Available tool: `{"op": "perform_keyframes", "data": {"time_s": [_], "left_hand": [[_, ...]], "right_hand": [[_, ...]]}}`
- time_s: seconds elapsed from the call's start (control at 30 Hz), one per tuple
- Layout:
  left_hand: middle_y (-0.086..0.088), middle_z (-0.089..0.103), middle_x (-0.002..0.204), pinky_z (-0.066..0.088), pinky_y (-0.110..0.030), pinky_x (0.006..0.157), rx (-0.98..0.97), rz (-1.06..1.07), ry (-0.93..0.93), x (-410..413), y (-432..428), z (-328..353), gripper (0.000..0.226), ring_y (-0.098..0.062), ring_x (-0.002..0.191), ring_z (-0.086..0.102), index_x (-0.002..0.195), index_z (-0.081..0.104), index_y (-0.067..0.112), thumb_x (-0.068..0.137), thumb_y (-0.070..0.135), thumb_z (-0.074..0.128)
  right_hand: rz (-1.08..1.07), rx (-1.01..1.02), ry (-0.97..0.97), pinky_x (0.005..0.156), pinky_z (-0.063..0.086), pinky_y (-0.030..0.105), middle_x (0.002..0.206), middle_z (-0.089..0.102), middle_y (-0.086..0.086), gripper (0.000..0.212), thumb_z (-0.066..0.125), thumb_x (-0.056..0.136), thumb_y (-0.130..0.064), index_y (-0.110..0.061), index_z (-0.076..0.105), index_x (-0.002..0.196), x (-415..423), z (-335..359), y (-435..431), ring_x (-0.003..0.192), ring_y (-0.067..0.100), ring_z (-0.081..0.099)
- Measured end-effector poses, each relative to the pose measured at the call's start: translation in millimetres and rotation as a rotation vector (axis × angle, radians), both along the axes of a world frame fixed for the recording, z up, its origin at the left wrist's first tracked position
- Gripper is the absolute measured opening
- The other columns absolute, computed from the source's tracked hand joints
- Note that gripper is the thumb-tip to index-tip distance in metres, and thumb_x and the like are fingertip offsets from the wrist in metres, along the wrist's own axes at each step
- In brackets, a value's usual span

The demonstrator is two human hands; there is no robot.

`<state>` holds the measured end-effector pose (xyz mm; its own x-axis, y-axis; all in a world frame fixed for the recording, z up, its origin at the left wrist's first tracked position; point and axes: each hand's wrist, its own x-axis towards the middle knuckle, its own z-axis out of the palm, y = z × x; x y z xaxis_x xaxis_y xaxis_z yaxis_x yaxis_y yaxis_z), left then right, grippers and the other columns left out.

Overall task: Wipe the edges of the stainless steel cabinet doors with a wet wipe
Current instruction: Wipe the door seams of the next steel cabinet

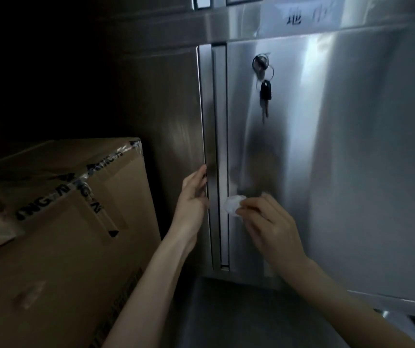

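A stainless steel cabinet door [339,159] fills the right half of the view, with a recessed vertical edge strip [220,146] along its left side. My right hand [269,224] pinches a crumpled white wet wipe [234,205] and holds it against the lower part of that strip. My left hand [192,197] lies with straight fingers against the cabinet's outer left corner edge, at about the same height as the wipe. A lock [260,62] with a bunch of keys [265,94] hanging from it sits high on the door.
A large taped cardboard box [58,234] stands close to the cabinet's left side, leaving a narrow gap. A paper label with handwriting [304,16] is stuck on the band above the door. Dark floor [226,317] lies below; the upper left is in darkness.
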<state>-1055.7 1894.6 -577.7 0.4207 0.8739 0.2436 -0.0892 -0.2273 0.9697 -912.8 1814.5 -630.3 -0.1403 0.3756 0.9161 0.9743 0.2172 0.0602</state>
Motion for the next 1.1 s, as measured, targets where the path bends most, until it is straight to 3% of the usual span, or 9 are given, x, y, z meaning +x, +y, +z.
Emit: {"op": "perform_keyframes", "data": {"time_s": [0.23, 0.43, 0.53, 0.6, 0.7, 0.8, 0.9, 1.0, 1.1], "left_hand": [[0.007, 0.035, 0.151, 0.027, -0.037, 0.118, -0.042, -0.044, 0.021, -6, 1, 0, 0.079, -0.010, 0.139, 0.032, 0.145, 0.041, 0.027, 0.081, -0.020, 0.037], [0.007, 0.037, 0.150, 0.041, -0.007, 0.090, 0.007, -0.067, 0.027, -9, 8, -3, 0.084, -0.008, 0.138, 0.034, 0.146, 0.041, 0.020, 0.076, -0.026, 0.032], [0.008, 0.034, 0.151, 0.036, -0.009, 0.099, 0.037, -0.073, 0.042, -8, 9, -4, 0.084, -0.007, 0.139, 0.032, 0.148, 0.039, 0.018, 0.076, -0.026, 0.031], [0.009, 0.033, 0.151, 0.033, -0.010, 0.104, 0.061, -0.074, 0.057, -8, 6, -5, 0.083, -0.005, 0.139, 0.031, 0.149, 0.037, 0.018, 0.078, -0.026, 0.032], [0.011, 0.031, 0.149, 0.025, -0.016, 0.113, 0.129, -0.065, 0.095, -8, 4, -8, 0.081, -0.002, 0.138, 0.028, 0.150, 0.033, 0.019, 0.082, -0.026, 0.032], [0.014, 0.029, 0.144, 0.019, -0.020, 0.117, 0.203, -0.049, 0.149, -7, 8, -12, 0.079, 0.001, 0.136, 0.027, 0.149, 0.031, 0.021, 0.085, -0.025, 0.033], [0.009, 0.027, 0.148, 0.015, -0.021, 0.119, 0.309, -0.051, 0.201, -10, 13, -17, 0.080, -0.002, 0.141, 0.024, 0.149, 0.030, 0.019, 0.083, -0.027, 0.033], [0.015, 0.023, 0.149, 0.013, -0.005, 0.112, 0.427, -0.044, 0.287, -12, 15, -21, 0.082, 0.006, 0.140, 0.018, 0.150, 0.028, 0.020, 0.083, -0.026, 0.037], [0.026, 0.008, 0.150, 0.006, 0.003, 0.105, 0.636, 0.023, 0.421, -10, 14, -27, 0.090, 0.012, 0.139, 0.005, 0.152, 0.013, 0.030, 0.085, -0.019, 0.047]], "right_hand": [[-0.046, -0.054, -0.047, 0.074, 0.048, 0.026, 0.096, 0.067, 0.014, 0.016, 0.056, 0.084, -0.004, 0.001, 0.070, 0.092, -1, 7, 11, 0.085, 0.020, 0.055], [-0.089, -0.059, -0.180, 0.074, 0.052, 0.034, 0.109, 0.065, 0.020, 0.037, 0.071, 0.072, 0.007, 0.007, 0.064, 0.109, 2, 4, 59, 0.088, 0.027, 0.057], [-0.042, -0.137, -0.268, 0.073, 0.053, 0.034, 0.109, 0.066, 0.019, 0.042, 0.077, 0.068, 0.008, 0.006, 0.065, 0.108, 9, -36, 57, 0.088, 0.025, 0.055], [-0.020, -0.173, -0.338, 0.069, 0.056, 0.035, 0.111, 0.065, 0.017, 0.035, 0.067, 0.073, 0.006, 0.003, 0.067, 0.108, 13, -53, 49, 0.088, 0.026, 0.055], [0.022, -0.083, -0.246, 0.074, 0.056, 0.037, 0.116, 0.063, 0.018, 0.034, 0.054, 0.081, 0.002, 0.002, 0.063, 0.113, 15, -32, 54, 0.092, 0.027, 0.056], [-0.010, 0.038, -0.186, 0.077, 0.054, 0.036, 0.112, 0.065, 0.021, 0.037, 0.067, 0.078, 0.007, 0.006, 0.062, 0.114, 14, -3, 66, 0.094, 0.026, 0.053], [0.004, -0.004, -0.293, 0.070, 0.052, 0.036, 0.110, 0.066, 0.020, 0.045, 0.075, 0.073, 0.006, 0.004, 0.058, 0.114, 16, -13, 67, 0.087, 0.026, 0.054], [0.001, -0.077, -0.481, 0.072, 0.046, 0.033, 0.106, 0.068, 0.016, 0.030, 0.067, 0.078, 0.000, 0.001, 0.065, 0.108, 25, -11, 55, 0.087, 0.024, 0.050], [-0.041, 0.003, -0.467, 0.066, 0.046, 0.036, 0.107, 0.068, 0.018, 0.020, 0.057, 0.087, -0.002, 0.001, 0.070, 0.102, 30, 32, 52, 0.083, 0.028, 0.058]]}}
